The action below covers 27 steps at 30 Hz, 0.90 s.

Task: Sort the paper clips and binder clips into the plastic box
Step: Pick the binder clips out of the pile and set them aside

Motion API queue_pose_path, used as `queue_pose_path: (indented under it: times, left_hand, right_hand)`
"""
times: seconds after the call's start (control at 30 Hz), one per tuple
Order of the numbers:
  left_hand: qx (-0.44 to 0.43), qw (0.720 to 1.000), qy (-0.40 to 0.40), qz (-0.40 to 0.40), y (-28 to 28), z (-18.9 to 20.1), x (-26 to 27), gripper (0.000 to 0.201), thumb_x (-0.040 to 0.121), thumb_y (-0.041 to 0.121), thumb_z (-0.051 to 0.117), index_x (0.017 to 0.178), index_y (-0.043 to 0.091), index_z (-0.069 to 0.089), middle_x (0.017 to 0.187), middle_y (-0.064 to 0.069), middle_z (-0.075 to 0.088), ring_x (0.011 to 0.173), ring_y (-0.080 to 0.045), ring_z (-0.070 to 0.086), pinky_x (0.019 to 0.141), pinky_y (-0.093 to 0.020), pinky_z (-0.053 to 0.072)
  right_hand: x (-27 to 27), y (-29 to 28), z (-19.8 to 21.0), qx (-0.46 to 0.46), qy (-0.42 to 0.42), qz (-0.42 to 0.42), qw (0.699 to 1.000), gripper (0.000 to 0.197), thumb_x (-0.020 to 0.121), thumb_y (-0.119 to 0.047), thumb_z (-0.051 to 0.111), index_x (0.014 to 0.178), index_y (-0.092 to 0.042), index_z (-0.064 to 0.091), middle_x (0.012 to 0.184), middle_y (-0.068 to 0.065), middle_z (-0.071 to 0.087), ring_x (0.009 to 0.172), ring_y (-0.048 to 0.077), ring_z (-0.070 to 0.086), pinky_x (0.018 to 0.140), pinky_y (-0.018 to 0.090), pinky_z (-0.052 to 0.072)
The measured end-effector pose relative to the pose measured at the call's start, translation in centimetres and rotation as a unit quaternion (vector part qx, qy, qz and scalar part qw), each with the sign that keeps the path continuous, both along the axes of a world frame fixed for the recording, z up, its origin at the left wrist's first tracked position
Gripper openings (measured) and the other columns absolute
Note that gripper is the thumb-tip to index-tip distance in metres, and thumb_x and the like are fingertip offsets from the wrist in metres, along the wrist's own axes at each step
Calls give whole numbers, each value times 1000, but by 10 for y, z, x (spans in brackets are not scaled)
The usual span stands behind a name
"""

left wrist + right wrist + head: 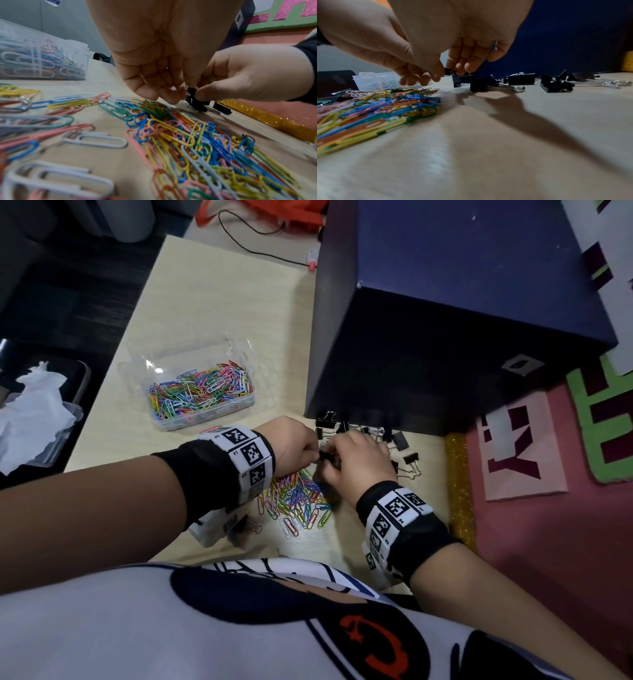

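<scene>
Both hands meet over the table just beyond a loose pile of coloured paper clips [298,498] [180,135] [376,105]. My right hand [337,460] [200,93] [452,70] pinches a small black binder clip [325,455] [191,93] [448,71] between thumb and fingers. My left hand [313,453] [175,94] [419,79] has its fingers curled at the same clip's other end. Several more black binder clips [400,440] [522,79] lie along the foot of the blue box. The clear plastic box [202,392] [42,60] holds many coloured paper clips.
A large dark blue box [445,337] stands close behind the binder clips. A gold glitter strip [460,491] runs along the table's right edge. A container with white tissue [34,412] sits off the left side. One binder clip [253,527] lies under my left wrist.
</scene>
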<state>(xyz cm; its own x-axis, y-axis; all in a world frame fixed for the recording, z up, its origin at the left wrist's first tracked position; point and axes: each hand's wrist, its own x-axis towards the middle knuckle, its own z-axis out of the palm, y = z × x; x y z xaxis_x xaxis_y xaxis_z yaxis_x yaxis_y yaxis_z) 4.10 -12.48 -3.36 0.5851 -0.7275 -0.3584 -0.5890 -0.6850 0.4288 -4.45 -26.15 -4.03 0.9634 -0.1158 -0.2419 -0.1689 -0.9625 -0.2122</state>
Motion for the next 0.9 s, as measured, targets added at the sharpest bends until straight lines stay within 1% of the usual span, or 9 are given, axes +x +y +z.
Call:
queue_pose_path:
  times: [0.2, 0.3, 0.37, 0.43, 0.53, 0.6, 0.67, 0.77, 0.9]
  left_hand:
    - [-12, 1000, -6, 16, -1, 1, 0, 19, 92, 28, 55, 99, 15, 68, 99, -3, 69, 95, -20, 59, 71, -23, 34]
    - [-1, 1000, -17, 14, -2, 4, -1, 19, 91, 24, 53, 95, 13, 68, 96, -5, 69, 93, -22, 60, 74, -26, 39]
    - [12, 999, -29, 14, -2, 4, 0, 17, 90, 21, 51, 86, 11, 64, 91, -7, 68, 85, -24, 57, 74, -29, 41]
    - [23, 999, -31, 22, 1, 3, 2, 14, 89, 22, 50, 77, 16, 55, 82, -5, 62, 78, -22, 50, 70, -28, 39]
    - [45, 998, -34, 27, 7, 5, 8, 15, 89, 26, 51, 75, 18, 51, 77, -2, 54, 81, -25, 52, 67, -26, 36]
    - [70, 996, -52, 11, 12, 6, 11, 16, 91, 27, 48, 77, 18, 51, 82, -6, 57, 82, -27, 52, 68, -27, 36]
    - [94, 993, -74, -8, 17, 6, 14, 19, 92, 28, 45, 83, 16, 57, 92, -8, 60, 81, -26, 51, 69, -29, 40]
    - [92, 992, -91, -2, 25, 2, 17, 27, 91, 27, 44, 105, 15, 65, 104, -8, 58, 92, -29, 59, 76, -33, 48]
    - [95, 990, -100, -1, 33, -5, 18, 33, 92, 21, 45, 123, 19, 56, 114, -7, 54, 100, -30, 56, 84, -39, 50]
  right_hand:
    - [-1, 0, 0, 4, -19, 5, 1000, 31, 88, -36, 55, 117, -24, 55, 120, -4, 53, 118, 19, 44, 101, 34, 26]
    - [-2, 0, 0, 1, -23, 7, 1000, 30, 88, -35, 55, 116, -24, 55, 119, -4, 53, 117, 19, 44, 100, 34, 27]
    - [-2, -2, -1, -5, -24, 4, 1000, 30, 88, -36, 55, 115, -25, 56, 119, -5, 53, 117, 19, 45, 100, 35, 27]
    - [-3, -5, -3, -12, -25, -17, 999, 29, 88, -36, 54, 115, -26, 56, 119, -5, 53, 117, 19, 45, 99, 34, 27]
    - [-3, -11, -5, -16, -28, -76, 997, 27, 88, -32, 52, 115, -26, 56, 118, -3, 52, 116, 20, 45, 97, 35, 29]
    - [-3, -13, -5, -8, -38, -100, 994, 24, 88, -27, 52, 112, -25, 57, 116, -2, 52, 114, 21, 46, 96, 35, 32]
    - [-4, -11, -3, 18, -42, -87, 995, 21, 90, -24, 51, 110, -21, 57, 115, 0, 51, 109, 20, 48, 92, 33, 37]
    - [-6, -1, 0, 84, -8, -34, 996, 22, 94, -22, 47, 113, -18, 57, 117, 1, 51, 100, 15, 51, 85, 28, 44]
    - [-7, 16, -5, 88, 68, -5, 994, 37, 94, -11, 44, 130, -19, 49, 127, 4, 46, 113, 21, 49, 97, 33, 43]
